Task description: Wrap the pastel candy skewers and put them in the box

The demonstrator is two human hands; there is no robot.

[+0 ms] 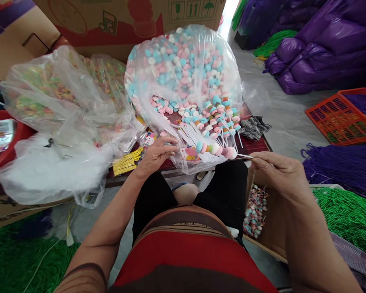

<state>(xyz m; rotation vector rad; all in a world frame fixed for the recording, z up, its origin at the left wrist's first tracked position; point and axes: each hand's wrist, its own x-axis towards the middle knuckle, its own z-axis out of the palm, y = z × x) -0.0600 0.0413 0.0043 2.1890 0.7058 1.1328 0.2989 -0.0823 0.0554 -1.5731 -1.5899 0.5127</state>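
Note:
My right hand (276,169) is closed in a pinch on the white stick of a marshmallow skewer (215,149), held level with blue, pink, green and white sweets threaded along it. Beside the skewer's far end, my left hand (160,154) has its fingers bent close together; whether they grip anything thin is unclear. Just right of those fingers is a small printed bag (190,154) with a cartoon picture. Several finished skewers (221,118) lie behind, beside bare white sticks (191,135). A large clear bag of marshmallows (183,65) stands at the back of the dark red table (259,145).
Clear bags of gummy sweets (64,89) and yellow twist ties (128,161) lie to the left. An open cardboard box (271,228) holding wrapped sweets sits low right. Orange crates (338,118), purple bundles and green cord (347,215) cover the right floor.

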